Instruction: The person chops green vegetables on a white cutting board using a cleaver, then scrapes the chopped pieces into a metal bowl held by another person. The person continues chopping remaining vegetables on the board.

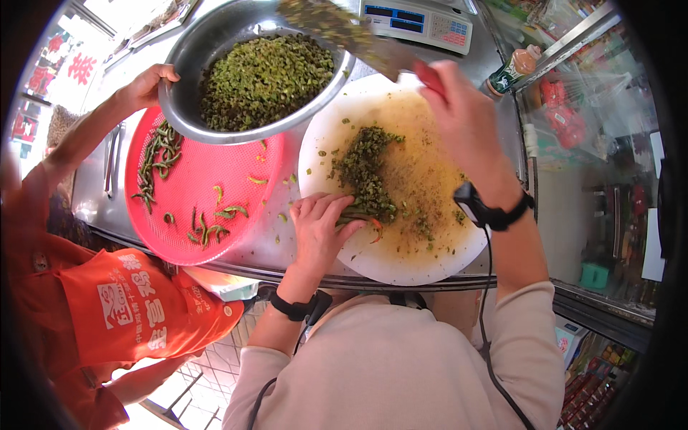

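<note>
With my right hand (457, 107) I grip the red handle of a cleaver (349, 32), its blade blurred, speckled with green bits and raised over the far side of a round white cutting board (333, 123). My left hand (320, 220) rests at the board's near left edge, its fingers on a small bunch of green peppers (352, 216). A reddish strip sticks out beside them. Against the bunch lies a curved heap of chopped peppers (368, 166). A steel basin (185, 110) of chopped green pieces (269, 75) overhangs the board's far left.
Another person's hand (148, 86) holds the basin's left rim, above a pink mesh tray (188, 172) with whole green peppers (161, 150). Beyond the board sits a digital scale (419, 24). A bottle (510, 70) stands at right by a metal-framed glass case (570, 40).
</note>
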Available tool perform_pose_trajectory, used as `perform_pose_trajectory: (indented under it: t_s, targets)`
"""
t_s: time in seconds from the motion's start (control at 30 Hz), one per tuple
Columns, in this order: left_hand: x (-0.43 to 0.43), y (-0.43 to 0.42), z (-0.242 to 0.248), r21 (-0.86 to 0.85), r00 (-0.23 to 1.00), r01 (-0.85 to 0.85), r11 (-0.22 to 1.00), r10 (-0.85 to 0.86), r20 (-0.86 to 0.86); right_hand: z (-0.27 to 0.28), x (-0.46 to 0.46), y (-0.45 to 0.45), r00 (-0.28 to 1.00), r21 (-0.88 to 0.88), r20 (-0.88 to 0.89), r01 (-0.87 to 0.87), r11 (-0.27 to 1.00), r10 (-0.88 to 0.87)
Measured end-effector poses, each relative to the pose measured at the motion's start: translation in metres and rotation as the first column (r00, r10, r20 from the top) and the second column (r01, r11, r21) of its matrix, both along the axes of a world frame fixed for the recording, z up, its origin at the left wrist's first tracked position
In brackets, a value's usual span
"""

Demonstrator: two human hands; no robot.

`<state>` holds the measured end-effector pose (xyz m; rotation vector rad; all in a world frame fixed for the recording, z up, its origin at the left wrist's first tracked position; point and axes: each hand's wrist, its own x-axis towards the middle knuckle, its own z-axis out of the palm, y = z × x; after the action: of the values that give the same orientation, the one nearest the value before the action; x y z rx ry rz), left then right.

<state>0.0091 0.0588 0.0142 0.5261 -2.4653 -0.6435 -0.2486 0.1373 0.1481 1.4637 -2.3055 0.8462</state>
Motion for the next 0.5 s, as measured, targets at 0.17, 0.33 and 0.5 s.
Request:
perform_pose_trajectory:
  t_s: [0.17,0.33,0.5]
  targets:
    - [0.001,0.0,-0.003,0.046,0.999,0.012,0.999,-0.01,-0.047,0.014,0.019,0.106,0.895,0.117,0.441,0.009,0.993,-0.06]
    - [0.004,0.008,-0.003,0.05,0.999,-0.027,0.998,0.029,-0.046,-0.003,0.056,0.16,0.75,0.335,0.637,-0.059,0.94,-0.179]
    - [0.008,0.017,0.002,0.0,0.998,-0.061,0.998,0.061,-0.014,-0.031,0.076,0.151,0.879,0.348,0.472,-0.113,0.931,-0.07]
